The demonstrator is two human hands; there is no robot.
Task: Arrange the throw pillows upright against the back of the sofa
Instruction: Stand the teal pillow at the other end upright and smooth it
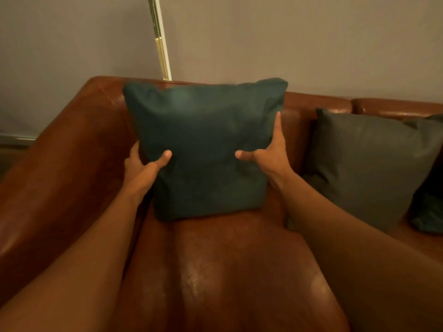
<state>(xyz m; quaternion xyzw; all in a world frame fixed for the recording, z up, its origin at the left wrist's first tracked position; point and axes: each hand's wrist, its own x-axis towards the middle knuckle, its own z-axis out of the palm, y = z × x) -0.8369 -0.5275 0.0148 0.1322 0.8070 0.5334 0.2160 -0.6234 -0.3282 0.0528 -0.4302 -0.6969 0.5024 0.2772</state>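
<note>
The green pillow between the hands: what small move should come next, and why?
Probably press the green pillow back and let go. It stands upright on the sofa seat near the corner, with the left hand and right hand gripping its sides; the grey pillow already leans there.

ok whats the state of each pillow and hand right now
teal pillow: upright on the seat, held on both sides
grey pillow: propped against the sofa back, tilted
dark pillow: at right edge, mostly cut off
left hand: grip on teal pillow
right hand: grip on teal pillow
</note>
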